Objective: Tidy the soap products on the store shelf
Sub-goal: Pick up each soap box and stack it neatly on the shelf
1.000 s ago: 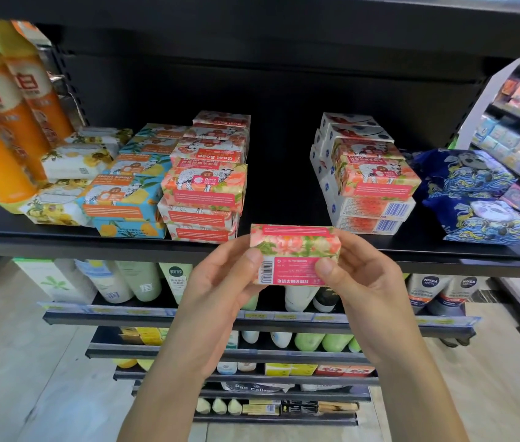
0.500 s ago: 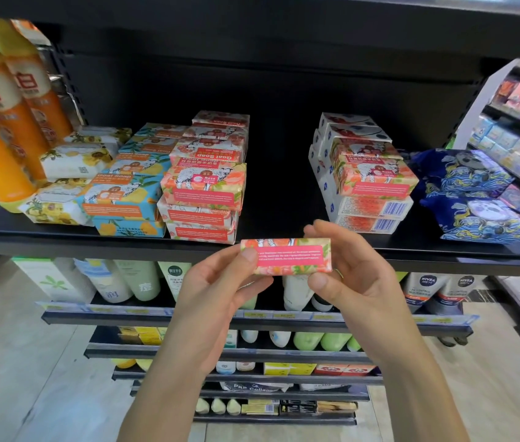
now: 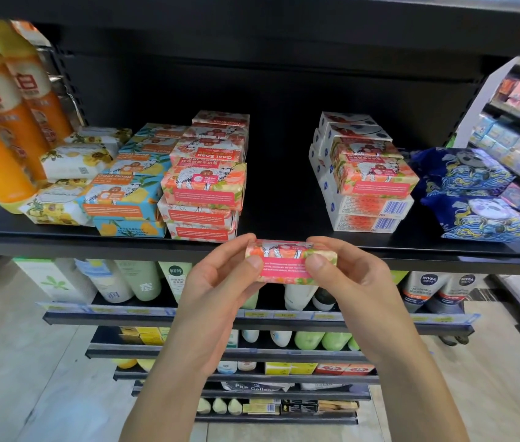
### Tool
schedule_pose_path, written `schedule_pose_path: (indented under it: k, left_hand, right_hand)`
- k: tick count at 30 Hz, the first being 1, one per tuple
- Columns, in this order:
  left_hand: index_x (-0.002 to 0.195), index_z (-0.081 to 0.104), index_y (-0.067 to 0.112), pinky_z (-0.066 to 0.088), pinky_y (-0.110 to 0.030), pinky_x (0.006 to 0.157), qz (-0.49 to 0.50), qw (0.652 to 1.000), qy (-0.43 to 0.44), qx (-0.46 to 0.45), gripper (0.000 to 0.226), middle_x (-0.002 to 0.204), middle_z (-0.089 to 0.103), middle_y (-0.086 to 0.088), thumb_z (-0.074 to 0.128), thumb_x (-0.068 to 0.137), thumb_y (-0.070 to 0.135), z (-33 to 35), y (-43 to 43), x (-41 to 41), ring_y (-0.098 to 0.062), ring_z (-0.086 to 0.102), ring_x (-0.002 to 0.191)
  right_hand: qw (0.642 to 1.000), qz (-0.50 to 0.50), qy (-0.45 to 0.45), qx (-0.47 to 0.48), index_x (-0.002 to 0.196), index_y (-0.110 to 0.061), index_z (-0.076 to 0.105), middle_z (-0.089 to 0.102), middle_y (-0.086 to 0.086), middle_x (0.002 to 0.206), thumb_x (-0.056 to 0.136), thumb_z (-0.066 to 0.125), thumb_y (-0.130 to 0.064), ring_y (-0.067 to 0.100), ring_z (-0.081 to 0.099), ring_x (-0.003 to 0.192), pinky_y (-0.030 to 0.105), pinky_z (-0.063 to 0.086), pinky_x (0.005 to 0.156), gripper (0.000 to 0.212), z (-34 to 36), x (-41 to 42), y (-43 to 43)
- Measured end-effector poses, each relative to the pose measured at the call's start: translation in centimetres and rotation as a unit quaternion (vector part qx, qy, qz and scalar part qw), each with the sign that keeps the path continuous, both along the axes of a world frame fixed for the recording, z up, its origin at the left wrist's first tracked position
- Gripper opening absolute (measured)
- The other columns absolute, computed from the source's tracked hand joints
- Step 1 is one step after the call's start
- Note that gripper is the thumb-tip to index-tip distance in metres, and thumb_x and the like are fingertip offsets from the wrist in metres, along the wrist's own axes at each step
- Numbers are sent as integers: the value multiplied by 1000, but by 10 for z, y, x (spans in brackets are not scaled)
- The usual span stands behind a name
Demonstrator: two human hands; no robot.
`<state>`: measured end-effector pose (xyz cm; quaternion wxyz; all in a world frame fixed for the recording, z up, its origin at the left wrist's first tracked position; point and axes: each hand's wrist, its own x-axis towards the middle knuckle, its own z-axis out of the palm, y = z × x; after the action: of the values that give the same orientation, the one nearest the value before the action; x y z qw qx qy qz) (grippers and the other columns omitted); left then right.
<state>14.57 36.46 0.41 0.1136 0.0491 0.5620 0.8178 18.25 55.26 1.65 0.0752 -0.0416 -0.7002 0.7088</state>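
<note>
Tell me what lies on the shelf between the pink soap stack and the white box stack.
Nothing: the head view shows bare black shelf between the pink soap stack and the white box stack.

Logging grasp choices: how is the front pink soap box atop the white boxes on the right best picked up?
Probably by its two short ends, coming from the front and above: the pink soap box lies flat on the white boxes, long face forward, another box right behind it, both ends free.
</note>
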Motion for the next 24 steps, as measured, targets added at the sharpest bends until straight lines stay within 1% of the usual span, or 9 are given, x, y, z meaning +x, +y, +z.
schedule_pose_path:
  k: [2, 6, 8, 10, 14, 17, 19, 22, 24]
  left_hand:
    - [134, 64, 23, 52, -35, 101, -9, 1000, 7, -12, 51, 127, 72, -1, 79, 86, 29, 0, -1, 0, -17, 67, 121]
    - [137, 63, 27, 51, -44, 106, 3, 1000, -5, -15, 59, 127, 72, -1, 72, 80, 41, -3, -3, -2, -22, 66, 121]
    - [133, 67, 24, 52, -47, 105, 16, 1000, -12, -18, 56, 125, 71, -9, 74, 83, 48, -3, -3, -3, -25, 65, 122]
    - [129, 68, 19, 54, -46, 104, 22, 999, -18, -18, 52, 123, 70, -16, 73, 88, 50, -3, -2, -3, -28, 66, 120]
    - [124, 69, 12, 57, -42, 95, 10, 1000, -12, -25, 49, 113, 77, -7, 64, 85, 42, -6, -1, -3, -21, 72, 109]
    - [124, 69, 13, 58, -37, 93, -1, 999, -4, -44, 43, 112, 77, -6, 68, 86, 32, -8, -1, -3, -20, 73, 109]
    - [125, 69, 15, 57, -36, 94, 11, 999, -1, -49, 39, 114, 77, -5, 70, 87, 24, -10, -2, -5, -20, 73, 110]
    - [126, 68, 17, 55, -38, 96, 30, 999, 8, -44, 44, 117, 76, -3, 73, 82, 24, -11, -3, -7, -19, 72, 112]
    - [125, 68, 19, 56, -35, 93, 34, 998, 20, -41, 45, 116, 77, -2, 74, 81, 25, -9, -2, -8, -18, 72, 111]
  right_hand:
    - [1000, 1, 9, 5, 124, -24, 67, 77, -1, 111, 76, 89, -37, 12, 71, 107, 20, 56, 85, 54, -2, 0, 1]
    - [999, 9, 43, 30, 131, -25, 63, 75, -2, 120, 70, 89, -34, 15, 68, 117, 36, 55, 100, 67, -5, 0, 6]
    - [997, 18, 63, 33, 134, -23, 61, 73, -1, 122, 69, 88, -29, 16, 66, 119, 39, 53, 104, 71, -7, 0, 7]
    - [996, 33, 78, 39, 137, -22, 59, 71, 0, 126, 70, 88, -23, 19, 63, 124, 47, 49, 108, 73, -8, 0, 8]
    - [993, 52, 97, 36, 139, -18, 55, 68, -2, 132, 75, 80, -5, 21, 58, 131, 57, 43, 113, 70, -11, -1, 9]
    - [992, 67, 97, 51, 142, -17, 52, 65, -1, 136, 79, 79, -4, 23, 55, 134, 56, 41, 114, 70, -14, -3, 9]
    - [989, 75, 88, 89, 146, -21, 48, 63, -4, 139, 83, 79, -6, 21, 55, 135, 52, 44, 113, 72, -16, -3, 8]
    - [972, 52, 91, 209, 150, -37, 41, 51, -17, 147, 85, 82, -14, 13, 48, 139, 43, 45, 113, 81, -16, -4, 5]
    - [941, 20, 121, 315, 152, -42, 37, 37, -23, 154, 81, 87, -24, 2, 36, 145, 27, 37, 116, 89, -15, -6, 0]
